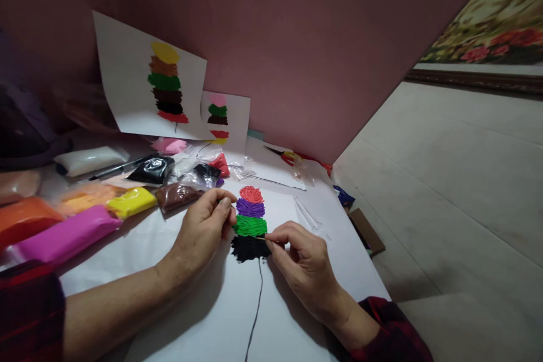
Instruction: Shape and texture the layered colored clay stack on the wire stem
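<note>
Plaid sleeve (31, 314), hands (301, 260), table (352, 260), pink wall (288, 39)

1. Framed floral picture (487, 39): upper right, cut off by view edge.
2. Pink wall (297, 39): spans background.
3. Scissors (290, 159): dark-bladed, lying near pink wall.
4. Brown boxlike item (367, 230): at right, near blue packet (344, 196).

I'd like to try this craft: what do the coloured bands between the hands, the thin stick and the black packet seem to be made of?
Coloured bands: probably soft modelling clay, fairly matte, given the raised, grooved surface.
Thin stick: perhaps wood, judging by its pale tan colour; finish unclear.
Black packet: likely plastic film, glossy with bright highlights.
</note>
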A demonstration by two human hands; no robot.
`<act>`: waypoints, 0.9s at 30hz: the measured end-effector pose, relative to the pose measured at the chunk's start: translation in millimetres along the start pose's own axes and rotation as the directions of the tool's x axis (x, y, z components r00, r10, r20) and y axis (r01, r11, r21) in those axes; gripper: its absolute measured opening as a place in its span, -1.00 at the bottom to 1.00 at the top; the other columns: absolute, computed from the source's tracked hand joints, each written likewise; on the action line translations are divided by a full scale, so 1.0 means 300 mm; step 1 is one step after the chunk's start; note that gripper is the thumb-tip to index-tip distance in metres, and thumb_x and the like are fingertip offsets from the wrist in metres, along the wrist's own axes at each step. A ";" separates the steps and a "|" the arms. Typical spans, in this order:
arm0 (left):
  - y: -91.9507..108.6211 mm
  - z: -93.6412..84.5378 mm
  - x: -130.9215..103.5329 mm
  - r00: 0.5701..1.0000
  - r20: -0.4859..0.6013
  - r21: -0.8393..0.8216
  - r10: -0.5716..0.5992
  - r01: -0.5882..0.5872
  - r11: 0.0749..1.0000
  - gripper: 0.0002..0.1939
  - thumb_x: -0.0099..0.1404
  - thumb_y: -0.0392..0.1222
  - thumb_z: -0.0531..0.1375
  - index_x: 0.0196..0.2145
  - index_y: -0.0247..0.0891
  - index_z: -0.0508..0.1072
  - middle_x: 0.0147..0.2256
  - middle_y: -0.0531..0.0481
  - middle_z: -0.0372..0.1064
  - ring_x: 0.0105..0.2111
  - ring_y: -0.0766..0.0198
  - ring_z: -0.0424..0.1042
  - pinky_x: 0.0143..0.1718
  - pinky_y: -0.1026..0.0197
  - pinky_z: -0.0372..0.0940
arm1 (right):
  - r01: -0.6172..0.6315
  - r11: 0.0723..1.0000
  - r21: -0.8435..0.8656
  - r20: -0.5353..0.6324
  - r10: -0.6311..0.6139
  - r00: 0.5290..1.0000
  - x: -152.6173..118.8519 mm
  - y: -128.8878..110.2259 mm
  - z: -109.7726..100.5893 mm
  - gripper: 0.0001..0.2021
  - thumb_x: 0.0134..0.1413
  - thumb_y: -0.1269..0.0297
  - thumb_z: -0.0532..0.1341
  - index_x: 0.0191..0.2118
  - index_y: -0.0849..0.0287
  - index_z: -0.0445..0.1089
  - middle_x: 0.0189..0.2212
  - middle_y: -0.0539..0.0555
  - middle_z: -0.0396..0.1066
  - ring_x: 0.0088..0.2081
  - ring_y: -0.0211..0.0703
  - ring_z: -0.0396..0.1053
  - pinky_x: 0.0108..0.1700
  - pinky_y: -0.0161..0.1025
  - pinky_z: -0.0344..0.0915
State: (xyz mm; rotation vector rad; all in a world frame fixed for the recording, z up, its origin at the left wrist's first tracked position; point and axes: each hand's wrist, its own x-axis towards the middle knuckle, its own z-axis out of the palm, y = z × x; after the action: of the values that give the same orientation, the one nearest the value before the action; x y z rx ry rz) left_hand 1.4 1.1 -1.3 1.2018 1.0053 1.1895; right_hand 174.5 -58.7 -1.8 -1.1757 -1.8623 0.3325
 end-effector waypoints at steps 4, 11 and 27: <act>0.001 0.002 0.000 1.000 -0.001 -0.001 0.003 -0.003 1.000 -0.87 0.27 -0.14 0.08 -0.34 -0.25 0.31 -0.58 0.17 0.25 -0.64 0.43 0.16 -0.59 0.35 0.08 | 0.003 1.000 0.004 0.004 -0.003 1.000 0.000 0.002 0.000 -0.88 0.07 0.53 0.17 -0.38 0.28 0.44 -0.48 0.08 0.39 -0.47 -0.27 0.31 -0.49 -0.32 0.18; 0.000 0.002 0.000 1.000 0.004 -0.002 -0.001 0.001 1.000 -0.87 0.27 -0.14 0.08 -0.34 -0.25 0.30 -0.58 0.18 0.24 -0.64 0.43 0.16 -0.60 0.35 0.08 | 0.008 1.000 -0.002 0.008 -0.008 1.000 0.001 0.002 -0.002 -0.88 0.05 0.55 0.17 -0.40 0.27 0.43 -0.50 0.05 0.38 -0.48 -0.28 0.29 -0.48 -0.33 0.18; 0.000 0.002 -0.001 1.000 -0.002 -0.002 -0.007 0.007 1.000 -0.88 0.28 -0.15 0.07 -0.33 -0.24 0.31 -0.58 0.17 0.25 -0.64 0.42 0.15 -0.60 0.35 0.07 | 0.022 1.000 -0.003 0.006 -0.022 1.000 -0.004 0.000 -0.003 -0.87 0.02 0.56 0.17 -0.41 0.27 0.44 -0.54 0.04 0.36 -0.51 -0.28 0.28 -0.49 -0.33 0.17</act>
State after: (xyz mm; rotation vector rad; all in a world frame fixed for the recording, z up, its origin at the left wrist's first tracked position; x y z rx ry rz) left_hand 1.9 0.8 -1.3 1.1947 1.0090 1.1857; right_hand 175.2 -60.0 -1.9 -1.1565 -1.8800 0.3207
